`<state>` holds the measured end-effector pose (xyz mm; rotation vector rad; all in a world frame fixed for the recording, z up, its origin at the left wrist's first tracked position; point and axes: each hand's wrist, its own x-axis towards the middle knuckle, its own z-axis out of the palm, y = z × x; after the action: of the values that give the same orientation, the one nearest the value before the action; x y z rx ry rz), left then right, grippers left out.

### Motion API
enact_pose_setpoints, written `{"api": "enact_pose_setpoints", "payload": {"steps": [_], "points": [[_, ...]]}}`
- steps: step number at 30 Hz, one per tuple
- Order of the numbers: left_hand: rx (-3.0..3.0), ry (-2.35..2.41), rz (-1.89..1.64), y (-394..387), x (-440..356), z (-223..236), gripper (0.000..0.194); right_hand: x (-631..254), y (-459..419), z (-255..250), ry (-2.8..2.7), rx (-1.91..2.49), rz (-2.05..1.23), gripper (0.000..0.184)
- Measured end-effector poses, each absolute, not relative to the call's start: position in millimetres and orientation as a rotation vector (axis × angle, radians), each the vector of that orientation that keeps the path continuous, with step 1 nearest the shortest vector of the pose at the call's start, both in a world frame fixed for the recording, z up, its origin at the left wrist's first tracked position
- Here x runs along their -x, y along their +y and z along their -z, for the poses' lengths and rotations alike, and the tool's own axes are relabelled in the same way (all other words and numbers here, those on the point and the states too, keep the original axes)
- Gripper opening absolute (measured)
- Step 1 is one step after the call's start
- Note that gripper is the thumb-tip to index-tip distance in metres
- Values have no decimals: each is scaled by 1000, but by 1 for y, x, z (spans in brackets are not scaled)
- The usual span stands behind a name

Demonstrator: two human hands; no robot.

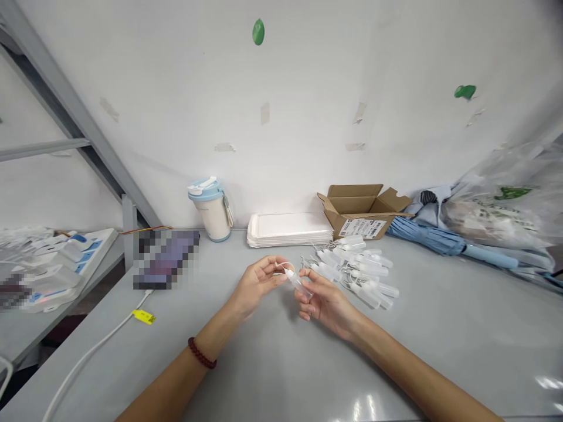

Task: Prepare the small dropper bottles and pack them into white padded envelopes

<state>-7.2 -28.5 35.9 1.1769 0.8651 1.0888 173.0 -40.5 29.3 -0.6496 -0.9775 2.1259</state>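
Observation:
My right hand (328,302) is closed around a small translucent white plastic piece (298,282), shaped like a slim bottle with a narrow tip. The tip points up and to the left. From it a thin white cord (288,264) loops over to my left hand (259,284), whose thumb and fingers are pinched together by the tip. A heap of similar translucent pieces (367,269) with thin cords lies on the grey table (281,375), just right of my right hand.
At the back stand a cream cup with a blue lid (212,211), a stack of white trays (290,227) and an open cardboard box (363,214). A folded blue umbrella (435,235) and a clear plastic bag (497,214) lie right. Left are a phone (169,261) and its white cable (99,346).

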Motion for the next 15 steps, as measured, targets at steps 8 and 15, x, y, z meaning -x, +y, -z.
{"api": "enact_pose_setpoints", "payload": {"steps": [8, 15], "points": [[-1261, 975, -1022, -29, 8, -38, 41, -171, -44, -31, -1079, 649, -2059, 33], [-2052, 1250, -1339, -79, -22, -77, 28, -180, -30, -24, -1034, 717, -1890, 31]]}}
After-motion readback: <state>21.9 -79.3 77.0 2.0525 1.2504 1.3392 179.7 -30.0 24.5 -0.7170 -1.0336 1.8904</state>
